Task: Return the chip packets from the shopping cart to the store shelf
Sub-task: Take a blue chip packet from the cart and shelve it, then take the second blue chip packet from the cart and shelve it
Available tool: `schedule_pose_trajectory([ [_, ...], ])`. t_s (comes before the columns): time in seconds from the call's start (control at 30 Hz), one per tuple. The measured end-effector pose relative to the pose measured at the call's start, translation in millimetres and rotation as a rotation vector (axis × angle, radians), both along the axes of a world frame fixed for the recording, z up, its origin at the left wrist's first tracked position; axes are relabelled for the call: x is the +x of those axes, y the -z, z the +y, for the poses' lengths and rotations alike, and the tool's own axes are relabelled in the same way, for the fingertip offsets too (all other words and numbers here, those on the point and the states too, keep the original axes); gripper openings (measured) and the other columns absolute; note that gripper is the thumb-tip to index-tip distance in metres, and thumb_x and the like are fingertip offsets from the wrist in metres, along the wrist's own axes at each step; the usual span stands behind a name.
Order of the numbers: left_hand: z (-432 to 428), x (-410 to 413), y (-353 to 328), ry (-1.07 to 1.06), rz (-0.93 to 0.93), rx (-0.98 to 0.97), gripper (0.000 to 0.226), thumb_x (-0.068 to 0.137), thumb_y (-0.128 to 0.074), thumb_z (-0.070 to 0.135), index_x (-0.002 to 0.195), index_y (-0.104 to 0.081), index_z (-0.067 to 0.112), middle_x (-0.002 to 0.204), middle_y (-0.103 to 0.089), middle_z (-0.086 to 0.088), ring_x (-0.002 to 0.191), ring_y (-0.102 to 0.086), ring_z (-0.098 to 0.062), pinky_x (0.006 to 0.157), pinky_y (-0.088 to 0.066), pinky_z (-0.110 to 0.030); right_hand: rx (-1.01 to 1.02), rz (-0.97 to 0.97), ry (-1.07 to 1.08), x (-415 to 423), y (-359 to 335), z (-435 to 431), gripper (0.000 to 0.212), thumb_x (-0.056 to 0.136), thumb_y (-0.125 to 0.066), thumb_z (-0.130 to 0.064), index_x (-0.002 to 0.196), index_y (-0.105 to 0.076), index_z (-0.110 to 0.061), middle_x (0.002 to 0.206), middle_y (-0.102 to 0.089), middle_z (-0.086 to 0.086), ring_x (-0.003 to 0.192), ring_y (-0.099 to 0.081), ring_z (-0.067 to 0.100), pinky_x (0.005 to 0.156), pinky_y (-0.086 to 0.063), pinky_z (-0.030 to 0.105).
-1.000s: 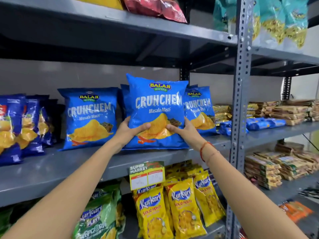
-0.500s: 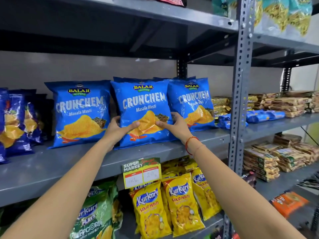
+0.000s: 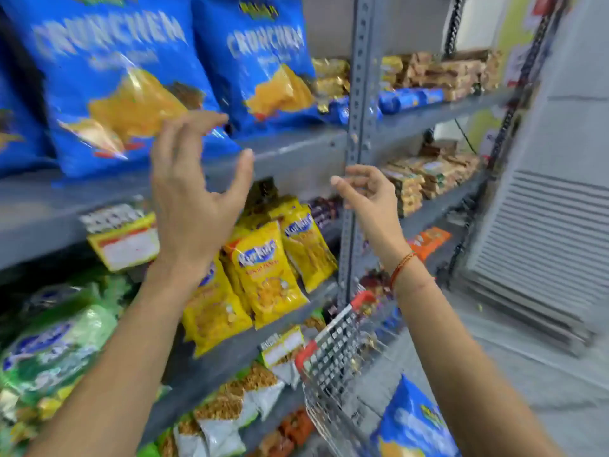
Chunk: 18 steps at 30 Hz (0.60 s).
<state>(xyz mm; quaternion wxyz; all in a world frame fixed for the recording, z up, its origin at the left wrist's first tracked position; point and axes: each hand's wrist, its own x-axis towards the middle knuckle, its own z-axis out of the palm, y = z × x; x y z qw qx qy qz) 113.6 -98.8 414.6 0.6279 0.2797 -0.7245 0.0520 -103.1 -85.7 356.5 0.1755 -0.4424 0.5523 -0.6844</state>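
At five o'clock a glossy blue chip packet (image 3: 416,423) lies in the wire-mesh shopping cart (image 3: 333,351). Above it the left hand (image 3: 194,206) and right hand (image 3: 370,196) hang empty, fingers spread, holding nothing. Farther off, at eleven o'clock, two crinkly blue packets (image 3: 108,77) stand upright on the flat grey metal shelf (image 3: 296,153).

Shiny blue plastic on the chip packets (image 3: 108,90), with bright glints where light hits. Dull grey painted metal on the shelf (image 3: 296,153) and its post with holes (image 3: 357,94). Glossy yellow plastic on the snack bags (image 3: 267,268) lower down. Silvery metal wire on the shopping cart (image 3: 333,354), with smooth red plastic at its corners. Flat paper on the price tag (image 3: 127,245). Thin red thread around the wrist of the right hand (image 3: 370,196).
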Motion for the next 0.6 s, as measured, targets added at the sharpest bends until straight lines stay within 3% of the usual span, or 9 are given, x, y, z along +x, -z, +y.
schedule_pose_trajectory([
  [0.13, 13.2, -73.4, 94.1, 0.27, -0.232, 0.249, 0.033, 0.082, -0.062, 0.022, 0.11, -0.059, 0.005, 0.109, -0.059, -0.015, 0.104, -0.054, -0.029, 0.093, -0.044, -0.04, 0.241, -0.072, 0.128, -41.9, 95.3, 51.4, 0.032, 0.081, -0.073, -0.032, 0.104, -0.061, -0.012, 0.089, -0.067, 0.007, 0.082, -0.065, 0.019, 0.073, -0.052, 0.031],
  [0.2, 16.0, -105.5, 147.0, 0.381, -0.362, 0.453, 0.04, 0.08, -0.063, 0.027, 0.114, -0.057, 0.006, 0.113, -0.058, -0.014, 0.108, -0.053, -0.028, 0.097, -0.038, -0.03, 0.342, -0.151, 0.196, -58.5, 146.6, 79.3, 0.02, 0.081, -0.073, -0.025, 0.095, -0.06, -0.016, 0.081, -0.064, 0.004, 0.072, -0.061, 0.01, 0.064, -0.05, 0.021],
  [0.3, 16.1, -146.1, 230.2, 0.486, -0.595, 0.851, 0.048, 0.079, -0.07, 0.024, 0.12, -0.054, 0.006, 0.119, -0.056, -0.017, 0.11, -0.052, -0.029, 0.085, -0.031, -0.017, 0.561, -0.265, 0.253, -75.7, 220.0, 117.7, 0.017, 0.083, -0.071, -0.016, 0.091, -0.056, -0.014, 0.074, -0.058, 0.0, 0.065, -0.053, 0.007, 0.059, -0.045, 0.018],
  [0.43, 25.3, -185.7, 327.2, 0.548, -0.91, 1.372, 0.055, 0.083, -0.068, 0.023, 0.129, -0.045, 0.002, 0.13, -0.052, -0.018, 0.111, -0.054, -0.028, 0.071, -0.033, -0.02, 0.83, -0.438, 0.283, -89.4, 316.6, 156.6, 0.03, 0.08, -0.074, -0.02, 0.101, -0.056, -0.008, 0.087, -0.059, 0.01, 0.074, -0.053, 0.02, 0.067, -0.045, 0.032],
  [0.47, 28.0, -192.6, 347.8, 0.561, -0.957, 1.453, 0.054, 0.084, -0.067, 0.02, 0.129, -0.044, 0.0, 0.131, -0.052, -0.018, 0.114, -0.053, -0.029, 0.07, -0.033, -0.018, 0.89, -0.476, 0.282, -90.5, 339.1, 164.7, 0.031, 0.079, -0.075, -0.023, 0.101, -0.058, -0.008, 0.082, -0.061, 0.005, 0.075, -0.054, 0.018, 0.069, -0.046, 0.031],
  [0.53, 30.8, -205.5, 386.5, 0.534, -0.994, 1.588, 0.053, 0.085, -0.066, 0.016, 0.129, -0.044, -0.001, 0.133, -0.051, -0.016, 0.119, -0.051, -0.029, 0.078, -0.038, -0.019, 0.97, -0.584, 0.248, -88.1, 373.3, 176.4, 0.019, 0.082, -0.072, -0.022, 0.091, -0.057, -0.013, 0.062, -0.062, -0.014, 0.065, -0.055, 0.005, 0.06, -0.044, 0.016],
  [0.6, 31.2, -215.1, 419.9, 0.474, -1.079, 1.621, 0.054, 0.083, -0.068, 0.022, 0.128, -0.048, 0.0, 0.133, -0.052, -0.018, 0.118, -0.052, -0.03, 0.09, -0.042, -0.03, 1.047, -0.675, 0.24, -83.4, 410.0, 181.4, 0.025, 0.081, -0.073, -0.023, 0.096, -0.055, -0.013, 0.072, -0.063, -0.01, 0.069, -0.056, 0.003, 0.058, -0.041, 0.014],
])
